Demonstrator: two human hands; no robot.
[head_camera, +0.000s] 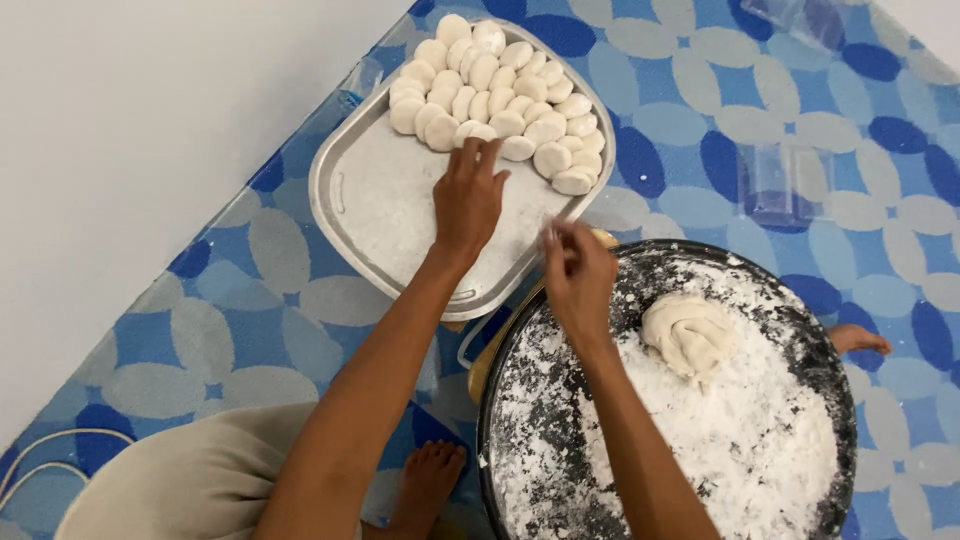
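My left hand reaches over a floured metal tray, its fingertips on a white dough disc at the near edge of several rows of dough discs. My right hand hovers at the tray's right rim, fingers pinched together and blurred; whether it holds a bit of dough is unclear. Beside it stands a round black pan full of white flour, with a lump of dough lying in it.
Everything rests on a blue patterned mat on a white floor. Clear plastic containers sit at the far right. My bare foot and knee show at the bottom; another foot peeks out behind the pan.
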